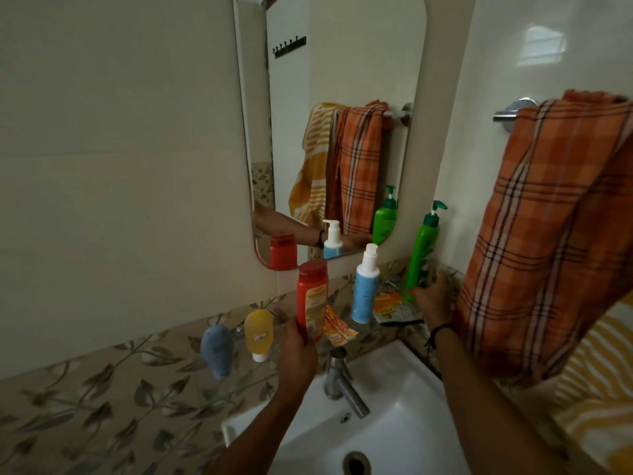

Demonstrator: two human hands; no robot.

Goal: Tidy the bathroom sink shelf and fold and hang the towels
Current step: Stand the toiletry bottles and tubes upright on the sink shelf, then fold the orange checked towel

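My left hand [297,351] grips the base of a red bottle [311,296] standing upright on the glass shelf above the sink. My right hand [432,297] is closed around the bottom of a green pump bottle [422,250] at the shelf's right end by the wall. Between them stand a blue and white pump bottle [365,289], orange sachets [337,329] and a flat packet [394,308]. A yellow tube [259,332] and a grey-blue tube [216,349] stand further left. An orange plaid towel [548,234] hangs bunched over the towel bar [512,113]; a yellow striped towel [596,382] hangs below it.
A white sink [404,419] with a metal tap [342,382] lies below the shelf. A mirror [329,97] on the wall reflects the towels and bottles. Leaf-patterned tile [102,399] runs along the wall at left.
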